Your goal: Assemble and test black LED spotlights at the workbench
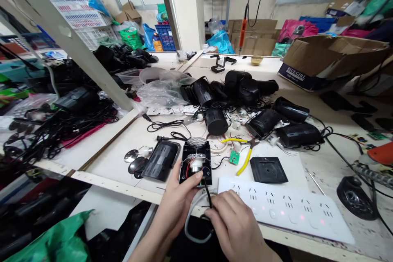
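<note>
Holding an opened black housing at the near edge of the bench: left hand wraps it from below, thumb pressed on the lower face, fingers closed round the side. Internals exposed, a silver motor-like part at centre and a perforated disc at the top end. Right hand sits just below, fingertips pinched narrow on the black cable running out of the housing's bottom; a grey cable loop hangs beside it. White power strip just right of the hands, red lamps lit. Detached black cover lies just left of the housing. Yellow-handled pliers and a small green PCB are behind, near a flat black square plate.
</note>
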Demonstrator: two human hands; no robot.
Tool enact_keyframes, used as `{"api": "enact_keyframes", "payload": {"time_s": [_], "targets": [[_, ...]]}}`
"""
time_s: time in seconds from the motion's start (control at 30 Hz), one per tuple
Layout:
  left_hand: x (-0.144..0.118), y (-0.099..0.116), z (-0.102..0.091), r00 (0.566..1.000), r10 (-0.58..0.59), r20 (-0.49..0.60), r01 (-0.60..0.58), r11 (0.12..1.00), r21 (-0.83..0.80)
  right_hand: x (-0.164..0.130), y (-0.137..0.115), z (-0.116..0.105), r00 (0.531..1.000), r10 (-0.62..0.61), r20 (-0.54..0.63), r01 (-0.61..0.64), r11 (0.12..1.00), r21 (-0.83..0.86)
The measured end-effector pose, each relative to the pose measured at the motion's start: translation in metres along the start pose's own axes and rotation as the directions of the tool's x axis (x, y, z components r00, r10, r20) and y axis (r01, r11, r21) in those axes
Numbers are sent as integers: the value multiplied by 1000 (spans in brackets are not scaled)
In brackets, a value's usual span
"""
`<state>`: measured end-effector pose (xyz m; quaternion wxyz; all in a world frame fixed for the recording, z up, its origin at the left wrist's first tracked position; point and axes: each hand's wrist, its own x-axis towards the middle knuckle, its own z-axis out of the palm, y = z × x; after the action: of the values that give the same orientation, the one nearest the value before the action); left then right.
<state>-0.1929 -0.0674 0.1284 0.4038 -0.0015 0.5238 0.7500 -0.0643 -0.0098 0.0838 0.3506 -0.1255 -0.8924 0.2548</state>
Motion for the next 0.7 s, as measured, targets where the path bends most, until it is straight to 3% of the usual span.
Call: {"api": "enact_keyframes", "payload": {"time_s": [0.2, 0.43, 0.57, 0.7], "targets": [[0, 0, -3, 999, 35, -8, -35, 999, 42, 5, -7, 2, 997, 74, -17, -73, 997, 11], [-2, 8, -2, 991, 114, -74, -110, 992, 55, 12, -14, 8, 998, 55, -44, -55, 998, 21], [-5, 17, -6, 997, 55, -50, -52, 997, 62, 15, -18, 10, 1000, -2, -27, 4, 996, 85], [-1, 31, -16, 999, -40, -20, 42, 991, 125, 27, -12, -11, 999, 2, 53, -13, 976, 218]]}}
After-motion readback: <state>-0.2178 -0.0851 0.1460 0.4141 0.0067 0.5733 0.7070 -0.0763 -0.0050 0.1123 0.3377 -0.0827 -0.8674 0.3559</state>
